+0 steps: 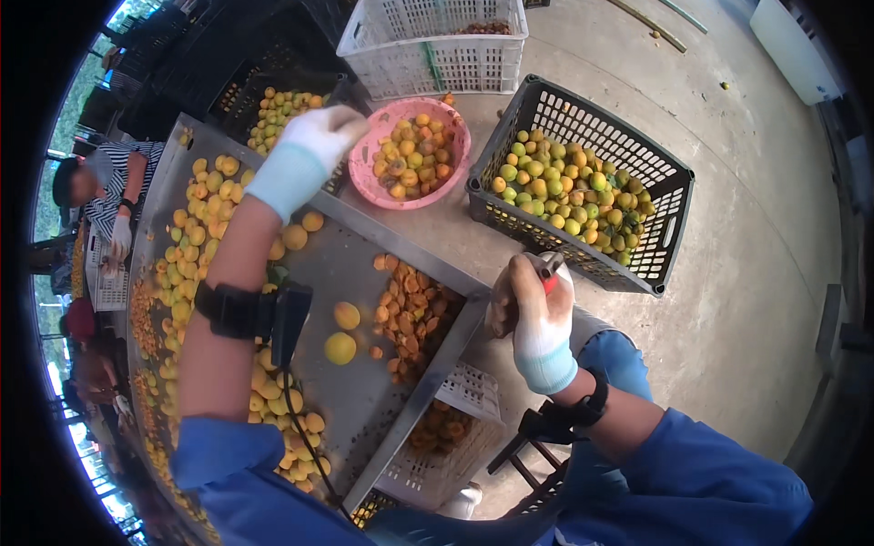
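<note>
Right hand (539, 314) grips red-handled metal tool (550, 283); my left hand (317, 138) curls near pink basin (363, 171), can't tell if holding anything. Split apricots (410, 314) heaped at bench (360, 405) corner, seemingly done; many whole apricots (211, 214) left on bench.

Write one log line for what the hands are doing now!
left hand: near pink basin, grip unclear | right hand: holding red-handled tool | metal table: whole apricots, apricot halves
</note>
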Available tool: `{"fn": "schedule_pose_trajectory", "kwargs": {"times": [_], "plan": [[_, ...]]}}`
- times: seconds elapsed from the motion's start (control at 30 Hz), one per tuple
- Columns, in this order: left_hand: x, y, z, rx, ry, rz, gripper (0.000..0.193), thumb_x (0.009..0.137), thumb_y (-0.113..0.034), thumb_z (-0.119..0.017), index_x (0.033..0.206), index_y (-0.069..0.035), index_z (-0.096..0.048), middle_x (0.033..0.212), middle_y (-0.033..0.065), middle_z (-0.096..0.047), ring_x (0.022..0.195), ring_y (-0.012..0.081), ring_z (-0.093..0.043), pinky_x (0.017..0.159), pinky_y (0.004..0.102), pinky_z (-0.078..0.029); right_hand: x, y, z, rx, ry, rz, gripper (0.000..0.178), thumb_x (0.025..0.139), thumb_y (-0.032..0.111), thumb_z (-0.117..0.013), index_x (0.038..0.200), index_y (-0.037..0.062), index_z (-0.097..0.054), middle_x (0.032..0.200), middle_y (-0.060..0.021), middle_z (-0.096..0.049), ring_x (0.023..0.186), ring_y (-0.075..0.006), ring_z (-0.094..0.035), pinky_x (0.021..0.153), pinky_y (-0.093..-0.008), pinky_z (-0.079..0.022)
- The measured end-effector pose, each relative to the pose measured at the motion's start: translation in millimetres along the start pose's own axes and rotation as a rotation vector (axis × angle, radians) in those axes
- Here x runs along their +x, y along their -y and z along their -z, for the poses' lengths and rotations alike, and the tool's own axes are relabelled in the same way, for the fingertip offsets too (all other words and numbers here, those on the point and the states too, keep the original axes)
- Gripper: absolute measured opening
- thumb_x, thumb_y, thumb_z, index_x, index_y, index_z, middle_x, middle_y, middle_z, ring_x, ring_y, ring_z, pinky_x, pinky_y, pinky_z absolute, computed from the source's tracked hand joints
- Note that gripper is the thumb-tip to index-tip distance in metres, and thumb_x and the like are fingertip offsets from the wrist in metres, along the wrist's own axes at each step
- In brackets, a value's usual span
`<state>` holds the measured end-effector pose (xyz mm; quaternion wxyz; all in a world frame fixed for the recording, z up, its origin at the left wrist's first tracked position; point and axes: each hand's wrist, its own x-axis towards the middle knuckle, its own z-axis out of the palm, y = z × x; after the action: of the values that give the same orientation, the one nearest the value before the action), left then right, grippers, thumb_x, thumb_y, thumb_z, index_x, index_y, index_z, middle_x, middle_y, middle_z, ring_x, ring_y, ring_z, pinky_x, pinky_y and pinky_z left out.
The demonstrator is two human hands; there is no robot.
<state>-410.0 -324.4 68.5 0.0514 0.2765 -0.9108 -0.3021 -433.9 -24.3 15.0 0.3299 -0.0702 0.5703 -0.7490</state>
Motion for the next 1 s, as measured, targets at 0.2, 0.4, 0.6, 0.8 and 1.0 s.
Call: {"fn": "schedule_pose_trajectory", "kwargs": {"times": [0.2, 0.4, 0.6, 0.8, 1.0], "plan": [[135, 46, -76, 0.004, 0.177, 0.058, 0.036, 0.090, -0.033, -0.060, 0.105, -0.001, -0.069, 0.094, 0.0182, -0.070, 0.088, 0.0308, -0.068, 0.078, 0.0375, -0.052, 53, -15, -10, -0.045, -0.143, 0.021, 0.021, 0.099, 0.012, -0.050, 0.080, 0.0043, -0.049, 0.057, -0.0030, -0.049, 0.043, -0.0119, -0.044, 0.042, -0.0257, -0.035], [234, 53, -127, 0.067, 0.305, 0.187, 0.039, 0.090, -0.030, -0.064, 0.115, 0.000, -0.066, 0.104, 0.0160, -0.071, 0.093, 0.0243, -0.068, 0.083, 0.0332, -0.052, 99, 3, -3, 0.165, -0.192, -0.150, 0.015, 0.093, 0.001, -0.054, 0.079, 0.0050, -0.053, 0.071, 0.0034, -0.048, 0.063, -0.0051, -0.044, 0.055, -0.0214, -0.036], [344, 83, -208, 0.357, 0.238, 0.161, 0.045, 0.087, -0.033, -0.063, 0.121, -0.003, -0.062, 0.112, 0.0220, -0.067, 0.107, 0.0347, -0.064, 0.092, 0.0397, -0.049, 142, 5, 24, 0.349, -0.305, -0.228, 0.010, 0.090, -0.003, -0.054, 0.082, 0.0019, -0.056, 0.073, -0.0013, -0.054, 0.060, -0.0080, -0.049, 0.051, -0.0238, -0.037], [397, 140, -296, 0.378, 0.183, 0.250, 0.043, 0.090, -0.035, -0.057, 0.124, -0.009, -0.058, 0.115, 0.0219, -0.065, 0.107, 0.0393, -0.062, 0.091, 0.0474, -0.049, 177, 8, 41, 0.261, -0.447, -0.426, 0.010, 0.087, -0.005, -0.056, 0.078, -0.0004, -0.057, 0.070, -0.0009, -0.054, 0.058, -0.0076, -0.050, 0.051, -0.0228, -0.038], [433, 153, -343, 0.512, 0.164, 0.193, 0.047, 0.088, -0.032, -0.061, 0.128, -0.010, -0.055, 0.118, 0.0191, -0.064, 0.109, 0.0362, -0.061, 0.095, 0.0450, -0.047, 218, 14, 42, 0.207, -0.465, -0.411, 0.009, 0.086, -0.004, -0.048, 0.078, 0.0008, -0.047, 0.064, -0.0079, -0.049, 0.047, -0.0147, -0.047, 0.042, -0.0272, -0.037]]}}
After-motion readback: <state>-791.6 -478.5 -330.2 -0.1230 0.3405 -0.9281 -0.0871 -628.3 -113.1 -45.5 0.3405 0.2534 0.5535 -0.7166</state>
